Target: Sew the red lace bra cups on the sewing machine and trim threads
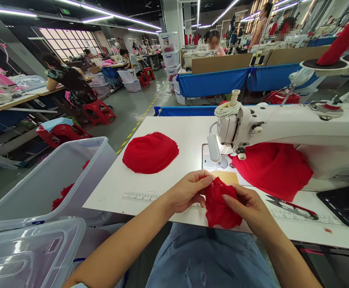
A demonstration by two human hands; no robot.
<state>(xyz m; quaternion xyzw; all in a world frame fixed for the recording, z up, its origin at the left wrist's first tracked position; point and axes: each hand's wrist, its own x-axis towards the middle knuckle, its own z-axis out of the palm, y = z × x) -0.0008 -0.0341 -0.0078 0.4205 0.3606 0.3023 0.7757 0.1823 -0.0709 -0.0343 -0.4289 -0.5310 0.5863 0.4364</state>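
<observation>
Between my hands, at the table's front edge, is a small piece of red fabric [221, 206]. My left hand [191, 190] pinches its upper left corner between thumb and fingers. My right hand [246, 204] grips its right side, the thumb lying on top and the other fingers partly hidden behind. Just beyond stands a white sewing machine [270, 124], its needle area above a metal plate. A stack of red fabric pieces [150, 153] lies on the left of the white table [108, 192]. More red fabric [275, 168] is spread beneath the machine's arm.
Thread snips [294, 208] and a black phone-like object [345, 204] lie on the right. A clear plastic bin [99, 160] holding red scraps stands left, with a lidded bin [33, 252] nearer. Red thread cones [342, 40] rise at upper right. Other people sit farther back.
</observation>
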